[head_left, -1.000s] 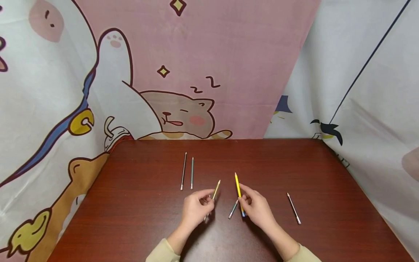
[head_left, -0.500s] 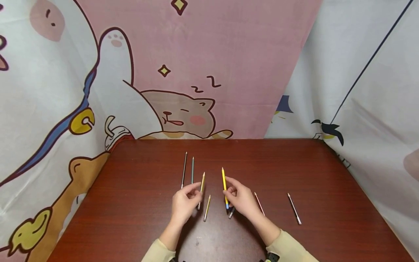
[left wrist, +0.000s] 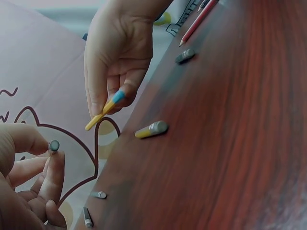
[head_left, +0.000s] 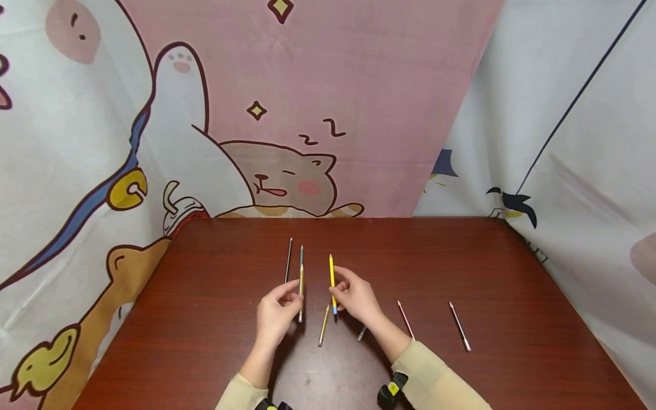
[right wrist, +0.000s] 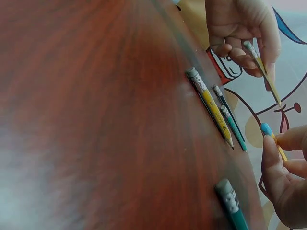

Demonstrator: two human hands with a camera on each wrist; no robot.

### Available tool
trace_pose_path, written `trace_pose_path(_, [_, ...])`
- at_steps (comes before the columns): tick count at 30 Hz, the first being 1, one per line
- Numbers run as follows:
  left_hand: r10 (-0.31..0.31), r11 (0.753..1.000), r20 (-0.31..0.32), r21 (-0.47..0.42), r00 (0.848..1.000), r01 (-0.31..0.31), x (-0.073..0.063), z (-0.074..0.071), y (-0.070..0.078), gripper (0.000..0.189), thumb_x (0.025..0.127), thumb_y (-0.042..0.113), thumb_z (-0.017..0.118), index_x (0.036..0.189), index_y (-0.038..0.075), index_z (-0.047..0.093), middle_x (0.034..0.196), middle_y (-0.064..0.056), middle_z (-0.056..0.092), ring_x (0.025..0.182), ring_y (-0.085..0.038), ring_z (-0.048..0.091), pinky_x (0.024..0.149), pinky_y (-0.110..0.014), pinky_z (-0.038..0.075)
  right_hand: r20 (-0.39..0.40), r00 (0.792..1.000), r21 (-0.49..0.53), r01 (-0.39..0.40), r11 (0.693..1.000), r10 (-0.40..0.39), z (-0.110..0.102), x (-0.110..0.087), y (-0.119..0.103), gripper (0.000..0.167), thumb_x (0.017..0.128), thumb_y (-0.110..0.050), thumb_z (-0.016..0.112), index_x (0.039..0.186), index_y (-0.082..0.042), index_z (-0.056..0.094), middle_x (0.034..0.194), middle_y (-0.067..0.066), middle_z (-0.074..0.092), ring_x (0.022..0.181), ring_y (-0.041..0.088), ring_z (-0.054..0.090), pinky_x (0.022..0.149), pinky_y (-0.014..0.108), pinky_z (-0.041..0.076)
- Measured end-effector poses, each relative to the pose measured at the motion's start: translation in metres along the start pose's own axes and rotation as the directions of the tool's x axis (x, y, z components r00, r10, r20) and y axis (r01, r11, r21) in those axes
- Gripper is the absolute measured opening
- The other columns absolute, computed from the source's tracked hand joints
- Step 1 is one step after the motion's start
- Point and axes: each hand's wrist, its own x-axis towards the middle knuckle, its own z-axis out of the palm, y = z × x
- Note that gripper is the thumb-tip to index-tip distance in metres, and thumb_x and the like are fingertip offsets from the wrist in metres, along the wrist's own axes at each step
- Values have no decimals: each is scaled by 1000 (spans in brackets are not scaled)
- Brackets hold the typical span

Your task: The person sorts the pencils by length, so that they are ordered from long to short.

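My left hand (head_left: pixel 277 316) pinches a yellow pencil (head_left: pixel 300 287), tip pointing away, over the near end of a teal pencil (head_left: pixel 302 256) in the head view. A black pencil (head_left: pixel 289 259) lies just left of that one. To the right, my right hand (head_left: pixel 359 296) holds a brighter yellow pencil with a blue band (head_left: pixel 332 279) between thumb and fingers. The left wrist view catches the left-hand pencil's eraser end (left wrist: pixel 53 145) head-on. Another yellow pencil (head_left: pixel 324 326) lies on the table between the hands.
Under my right wrist lies a partly hidden pencil, its eraser end (head_left: pixel 361 333) showing; the right wrist view shows its green body (right wrist: pixel 237 218). Further right are a red pencil (head_left: pixel 405 319) and another slim pencil (head_left: pixel 460 326). Patterned cloth (head_left: pixel 359 114) hangs behind the brown table (head_left: pixel 230 341).
Both hands have moved left and slightly away from me, each carrying its pencil. The yellow pencil on the table and the red pencil have come into view from behind the hands.
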Motion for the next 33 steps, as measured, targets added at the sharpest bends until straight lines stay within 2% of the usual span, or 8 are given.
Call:
trace_pose_path(11, [-16, 1000, -43, -15, 999, 16, 5, -7, 0, 33, 78, 3, 74, 110, 7, 76, 76, -3, 69, 63, -9, 61, 59, -20, 47, -10, 999, -13, -51, 999, 51, 18, 26, -1, 49, 87, -2, 70, 134, 3, 55, 70, 5, 64, 49, 15, 62, 48, 31, 54])
trace_pose_path(16, [-14, 1000, -36, 9, 999, 14, 7, -11, -2, 33, 77, 3, 73, 110, 6, 75, 75, -2, 68, 63, -9, 61, 59, -20, 47, -16, 997, -36, -70, 997, 69, 26, 34, -2, 49, 87, -3, 70, 133, 3, 55, 70, 4, 65, 48, 16, 62, 47, 26, 52])
trace_pose_path(23, [-17, 999, -22, 29, 1000, 18, 9, -14, -3, 34, 78, 5, 72, 112, 6, 75, 76, -2, 69, 64, -9, 62, 61, -21, 47, -28, 996, -67, -91, 994, 90, 34, 42, -3, 49, 87, -5, 71, 133, 2, 56, 70, 6, 67, 49, 22, 64, 45, 26, 51])
trace_pose_path(33, [-16, 999, -21, 36, 1000, 17, 10, -16, -1, 33, 79, 7, 73, 112, 6, 75, 76, -1, 69, 63, -6, 60, 60, -22, 46, -54, 987, -122, -159, 980, 153, 42, 49, 4, 49, 88, -9, 72, 134, -2, 57, 72, 5, 67, 45, 14, 61, 45, 26, 51])
